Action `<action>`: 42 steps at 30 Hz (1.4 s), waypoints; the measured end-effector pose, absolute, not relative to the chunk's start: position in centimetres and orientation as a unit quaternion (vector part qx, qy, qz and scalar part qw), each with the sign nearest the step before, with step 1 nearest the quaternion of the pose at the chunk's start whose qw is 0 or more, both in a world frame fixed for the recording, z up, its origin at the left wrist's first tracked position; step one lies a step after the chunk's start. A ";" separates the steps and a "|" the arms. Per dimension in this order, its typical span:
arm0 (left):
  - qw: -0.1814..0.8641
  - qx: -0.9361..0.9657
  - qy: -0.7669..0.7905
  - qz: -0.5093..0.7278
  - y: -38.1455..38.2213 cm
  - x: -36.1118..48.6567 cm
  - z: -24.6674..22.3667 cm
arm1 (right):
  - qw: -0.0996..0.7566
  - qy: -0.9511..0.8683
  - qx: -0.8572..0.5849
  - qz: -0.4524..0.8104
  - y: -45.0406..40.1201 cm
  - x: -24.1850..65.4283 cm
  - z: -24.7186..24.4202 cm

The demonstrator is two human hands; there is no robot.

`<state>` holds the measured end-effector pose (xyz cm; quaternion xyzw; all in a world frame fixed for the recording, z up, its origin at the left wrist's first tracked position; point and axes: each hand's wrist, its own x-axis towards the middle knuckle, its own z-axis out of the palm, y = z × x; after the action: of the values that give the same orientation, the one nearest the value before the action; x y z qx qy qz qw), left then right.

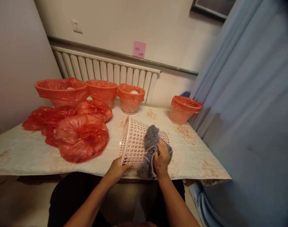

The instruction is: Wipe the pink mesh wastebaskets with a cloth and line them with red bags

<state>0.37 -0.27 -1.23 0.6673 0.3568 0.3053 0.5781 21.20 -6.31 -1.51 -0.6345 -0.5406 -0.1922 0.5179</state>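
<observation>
A pale pink plastic wastebasket (135,135) with holes all over its wall lies on its side near the table's front edge, its mouth facing left. My left hand (118,170) grips the rim at the lower left, thumb on the outer wall and the other fingers hidden. A grey cloth (151,140) with a purple edge is bunched in my right hand (161,157), which presses it against the side of the wastebasket. Part of the cloth hangs down over the near side.
Several similar baskets lined with red bags stand at the back, one of them a lined basket (129,107) and another at the right (181,115). Filled or crumpled red plastic bags (80,135) lie on the left. A blue curtain (248,126) hangs along the right; a radiator (106,69) is behind.
</observation>
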 end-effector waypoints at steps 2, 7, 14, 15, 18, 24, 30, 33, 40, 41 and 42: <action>0.567 0.679 0.356 0.300 -0.5 0.5 -1.3 | 0.533 -0.472 -0.672 -0.206 -7.1 23.7 -2.0; 0.544 0.700 0.366 0.283 -0.9 0.5 -0.6 | 0.551 -0.351 -0.746 -0.126 -8.1 26.3 -1.1; 0.547 0.704 0.347 0.291 -0.8 0.2 0.2 | 0.526 -0.470 -0.701 -0.105 -4.4 23.3 3.4; 0.547 0.706 0.346 0.288 -0.7 0.0 0.2 | 0.513 -0.496 -0.694 -0.093 -3.8 22.7 4.3; 0.555 0.706 0.337 0.282 -0.7 -0.5 0.4 | 0.489 -0.568 -0.660 -0.048 -2.4 20.6 7.1; 0.587 0.684 0.338 0.270 -0.7 -1.5 0.9 | 0.484 -0.661 -0.572 -0.039 -1.4 15.3 9.4; 0.600 0.678 0.332 0.266 -0.4 -1.5 1.9 | 0.505 -0.662 -0.546 -0.092 -3.8 11.8 7.0; 0.603 0.674 0.334 0.265 -0.4 -1.2 2.4 | 0.501 -0.677 -0.531 -0.099 -5.3 11.2 5.6; 0.591 0.685 0.300 0.303 -0.7 -2.1 -0.4 | 0.498 -0.679 -0.523 -0.132 -6.8 10.5 3.1; 0.597 0.681 0.293 0.306 -0.8 -2.3 -1.0 | 0.501 -0.676 -0.524 -0.134 -6.8 10.5 3.1; 0.604 0.676 0.289 0.309 -1.0 -2.5 -1.5 | 0.502 -0.674 -0.525 -0.135 -6.8 10.4 3.0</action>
<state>-2.51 -1.03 -1.48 0.6759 0.2891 0.3089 0.6035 10.42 -6.80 3.04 -0.5247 -0.6741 -0.1353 0.5020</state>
